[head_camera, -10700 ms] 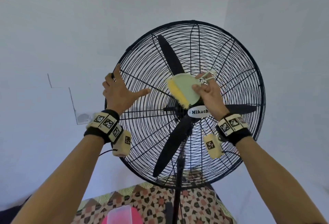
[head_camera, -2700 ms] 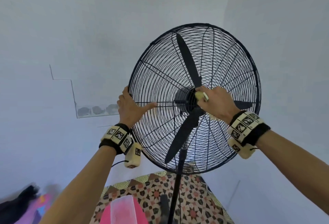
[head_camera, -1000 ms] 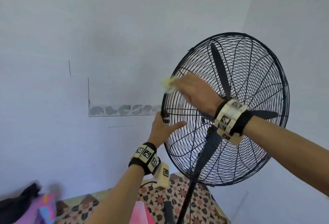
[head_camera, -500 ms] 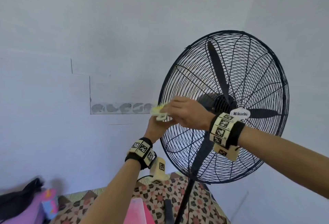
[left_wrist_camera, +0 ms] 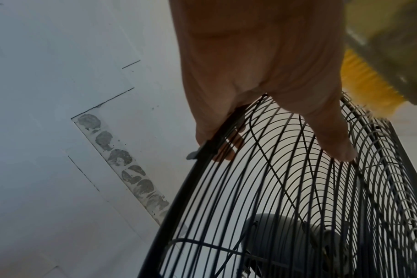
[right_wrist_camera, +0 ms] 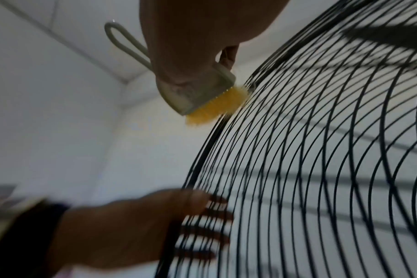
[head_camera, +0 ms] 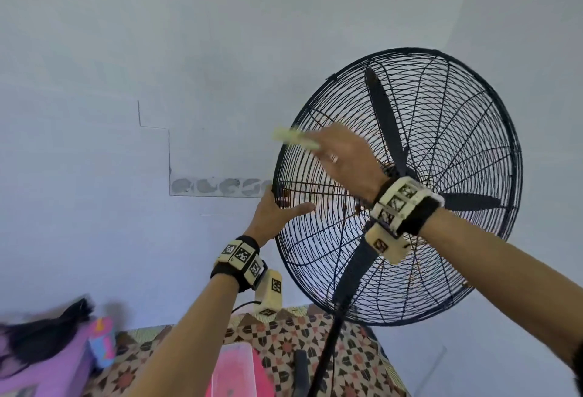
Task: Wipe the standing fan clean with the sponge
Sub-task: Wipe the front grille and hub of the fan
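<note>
The black standing fan (head_camera: 441,144) has a round wire cage, three dark blades and a pole (head_camera: 328,346). My left hand (head_camera: 277,210) grips the cage's left rim (left_wrist_camera: 202,159), thumb on the front wires and fingers behind them (right_wrist_camera: 202,216). My right hand (head_camera: 344,157) holds the sponge (head_camera: 295,138), pale green on the back with a yellow scrubbing face and a loop handle. The yellow face (right_wrist_camera: 214,107) presses on the upper left rim of the cage (right_wrist_camera: 321,169). In the left wrist view the sponge (left_wrist_camera: 381,56) sits just above the left hand (left_wrist_camera: 262,75).
A white wall stands close behind the fan, with a grey patched strip (head_camera: 217,187). Below lie a patterned mat (head_camera: 347,362), a pink box (head_camera: 233,371) by the pole, and a purple thing with black hair (head_camera: 41,349) at the far left.
My right hand has swept the sponge up along the left rim, from beside my left hand to the upper left of the cage. The left hand keeps its hold on the rim.
</note>
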### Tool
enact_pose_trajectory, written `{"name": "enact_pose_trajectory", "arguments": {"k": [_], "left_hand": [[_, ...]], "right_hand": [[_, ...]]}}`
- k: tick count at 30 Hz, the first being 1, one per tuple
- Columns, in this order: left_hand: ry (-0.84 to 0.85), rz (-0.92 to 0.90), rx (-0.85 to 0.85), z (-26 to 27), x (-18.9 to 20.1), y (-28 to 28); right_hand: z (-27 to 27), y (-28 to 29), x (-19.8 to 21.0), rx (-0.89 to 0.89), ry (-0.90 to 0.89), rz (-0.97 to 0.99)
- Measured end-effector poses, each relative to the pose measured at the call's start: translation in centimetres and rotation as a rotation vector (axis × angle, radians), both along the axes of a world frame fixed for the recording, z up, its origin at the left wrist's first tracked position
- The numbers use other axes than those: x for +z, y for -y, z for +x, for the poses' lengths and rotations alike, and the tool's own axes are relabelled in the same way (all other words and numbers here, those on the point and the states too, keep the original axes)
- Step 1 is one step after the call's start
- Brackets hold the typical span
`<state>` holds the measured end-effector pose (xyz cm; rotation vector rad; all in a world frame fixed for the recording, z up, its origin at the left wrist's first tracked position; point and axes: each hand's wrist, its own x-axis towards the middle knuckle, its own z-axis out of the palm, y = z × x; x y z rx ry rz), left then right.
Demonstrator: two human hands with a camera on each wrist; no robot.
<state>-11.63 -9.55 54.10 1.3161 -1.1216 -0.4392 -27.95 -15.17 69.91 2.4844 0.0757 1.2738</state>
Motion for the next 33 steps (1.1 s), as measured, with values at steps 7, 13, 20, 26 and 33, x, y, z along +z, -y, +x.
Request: {"name": "enact_pose_trajectory", "arguments": {"k": [7, 13, 20, 26, 33], "left_hand": [[-0.086, -0.022, -0.042, -0.6, 0.5, -0.5], [-0.164, -0.132, -0.116, -0.1, 6.9, -0.8], [-0.061, 0.004, -0.192, 2.5, 12.4, 0.6], [-0.172, 0.056, -0.319, 4.2, 12.8, -0.4], [-0.185, 0.045, -0.230, 4.1, 12.1, -0.2]], "right_hand": [[-1.0, -1.0, -2.0, -0.002, -0.267, -0.020], [-3.7, 1.4, 2.5, -0.135, 0.362, 0.321], [-4.5, -0.3, -4.8, -0.004, -0.065, 0.064], [-5.0, 1.5, -0.3, -0.095, 0.289, 0.181], [-6.1, -0.4, -7.5, 0.003, -0.200, 0.024]]}}
